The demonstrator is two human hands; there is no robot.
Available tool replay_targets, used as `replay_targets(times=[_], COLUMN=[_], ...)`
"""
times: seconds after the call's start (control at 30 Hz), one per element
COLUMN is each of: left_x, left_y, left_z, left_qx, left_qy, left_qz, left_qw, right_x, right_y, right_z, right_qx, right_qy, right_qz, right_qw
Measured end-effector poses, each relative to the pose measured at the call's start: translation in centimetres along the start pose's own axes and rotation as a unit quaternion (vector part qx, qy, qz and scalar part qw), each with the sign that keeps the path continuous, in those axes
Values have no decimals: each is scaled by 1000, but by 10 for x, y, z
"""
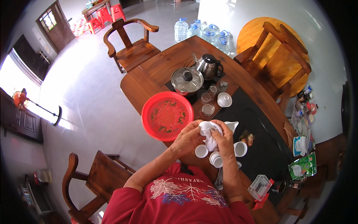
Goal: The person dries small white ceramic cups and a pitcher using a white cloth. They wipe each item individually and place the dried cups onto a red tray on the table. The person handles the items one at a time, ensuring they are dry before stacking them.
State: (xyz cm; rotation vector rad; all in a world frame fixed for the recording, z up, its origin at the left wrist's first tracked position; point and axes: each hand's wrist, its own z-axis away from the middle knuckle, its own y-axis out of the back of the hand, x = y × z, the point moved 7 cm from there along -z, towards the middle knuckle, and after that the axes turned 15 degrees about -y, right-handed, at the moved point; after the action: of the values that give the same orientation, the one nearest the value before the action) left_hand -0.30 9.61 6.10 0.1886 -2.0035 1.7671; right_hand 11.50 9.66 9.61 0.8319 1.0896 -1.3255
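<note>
Both of my hands are up over the near part of the wooden table (pixel 153 76). Between them is a bunched white cloth (pixel 211 137). My left hand (pixel 187 137) pinches its left side, and my right hand (pixel 223 139) grips the right side with the thumb pressed onto it. Whether a cup is wrapped inside, I cannot tell. Below the hands stand a small white cup (pixel 201 151), a stack of white cups (pixel 216 159) and a larger white cup (pixel 240 149). A white pouring pitcher (pixel 232 126) is partly hidden behind my right hand.
Left of my hands sits a red basin (pixel 146 125) with liquid inside. Beyond are a glass-lidded pot (pixel 179 83), a steel kettle (pixel 206 67), clear glasses (pixel 207 109) and a white lidded bowl (pixel 224 99). A clear glass box (pixel 260 187) lies at the right. Wooden chairs (pixel 136 52) surround the table.
</note>
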Motion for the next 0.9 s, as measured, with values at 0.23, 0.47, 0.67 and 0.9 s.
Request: replay_targets(times=[0.23, 0.47, 0.67, 0.9], left_x=[-2, 7, -5, 4], left_y=[22, 38, 34, 39], left_z=[6, 3, 7, 9], left_qx=[84, 14, 86, 60], left_qy=[-30, 23, 55, 1], left_qz=[-39, 58, 80, -79], left_qw=[995, 998, 992, 995], right_x=[0, -10, -19, 16], right_y=[-19, -14, -58, -64], right_z=[8, 14, 18, 29], right_qx=[5, -70, 3, 68], right_qy=[113, 117, 264, 215], right_qz=[206, 208, 435, 564], right_qw=[972, 968, 861, 794])
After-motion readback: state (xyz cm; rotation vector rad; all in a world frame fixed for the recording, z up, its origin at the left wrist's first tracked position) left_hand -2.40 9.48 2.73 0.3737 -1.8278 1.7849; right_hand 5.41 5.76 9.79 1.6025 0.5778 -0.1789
